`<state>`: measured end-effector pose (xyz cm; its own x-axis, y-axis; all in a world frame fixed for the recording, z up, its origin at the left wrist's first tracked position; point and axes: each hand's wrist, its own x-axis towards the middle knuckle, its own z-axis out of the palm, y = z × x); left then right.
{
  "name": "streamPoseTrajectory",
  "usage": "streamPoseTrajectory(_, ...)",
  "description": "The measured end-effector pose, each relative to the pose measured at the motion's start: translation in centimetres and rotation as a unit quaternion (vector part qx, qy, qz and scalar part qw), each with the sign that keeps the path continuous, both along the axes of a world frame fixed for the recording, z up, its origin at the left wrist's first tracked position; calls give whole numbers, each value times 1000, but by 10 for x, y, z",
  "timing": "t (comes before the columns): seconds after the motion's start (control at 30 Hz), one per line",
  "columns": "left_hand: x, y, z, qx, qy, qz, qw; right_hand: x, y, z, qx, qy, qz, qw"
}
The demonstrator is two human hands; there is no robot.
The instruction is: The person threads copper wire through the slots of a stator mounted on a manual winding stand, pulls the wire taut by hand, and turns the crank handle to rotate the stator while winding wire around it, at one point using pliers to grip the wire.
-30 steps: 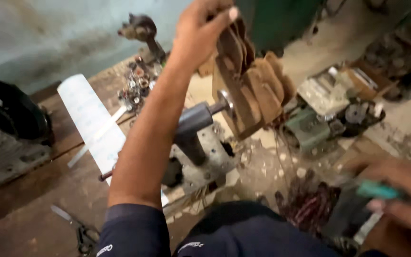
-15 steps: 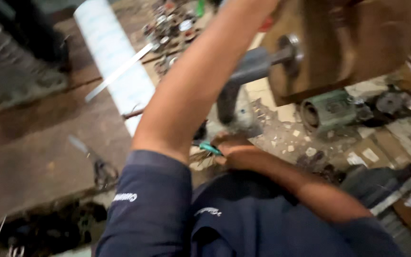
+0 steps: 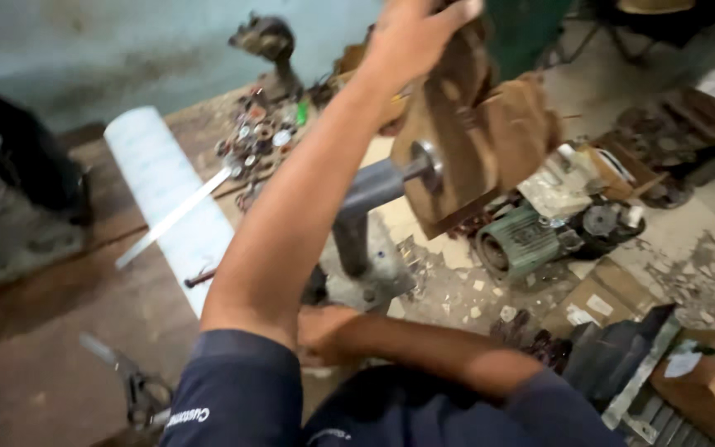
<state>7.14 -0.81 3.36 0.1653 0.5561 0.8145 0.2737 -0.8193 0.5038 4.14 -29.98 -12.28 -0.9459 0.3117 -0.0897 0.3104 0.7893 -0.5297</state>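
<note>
Cluttered workshop bench: at top centre the left hand (image 3: 411, 37) clamps brown leather pieces (image 3: 473, 141) on the stand's spindle, steadying them; right hand (image 3: 324, 331), lower centre, fingers unclear, braces the stand's base (image 3: 374, 277)

- The left hand (image 3: 411, 37) is motion-blurred and its fingertips run off the top edge — its grip on the brown leather piece (image 3: 490, 141) cannot be made out.
- The right hand (image 3: 324, 331) sits half behind the left forearm; whether it holds anything is hidden.
- Left of that hand, the scissors (image 3: 130, 385) are blurred.
- The small metal parts (image 3: 258, 136) beyond are too small to tell apart.
</note>
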Motion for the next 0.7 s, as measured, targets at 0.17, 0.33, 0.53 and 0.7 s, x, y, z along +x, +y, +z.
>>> streamPoseTrajectory(0.17, -11, -7, 8, -53, 44, -59, 996, 153, -42, 97, 184, 285, -144, 930)
streamPoseTrajectory(0.33, -11, -22, 24, -43, 59, -17, 997, 234, -44, 120, 376, 414, -472, 681)
streamPoseTrajectory(0.53, -11, -38, 40, -250, -5, -48, 967, 242, 22, 77, 22, 392, -537, 746)
streamPoseTrajectory(0.7, -10, -49, 48, -278, 5, -25, 960, 246, 57, 39, -102, 559, -405, 716)
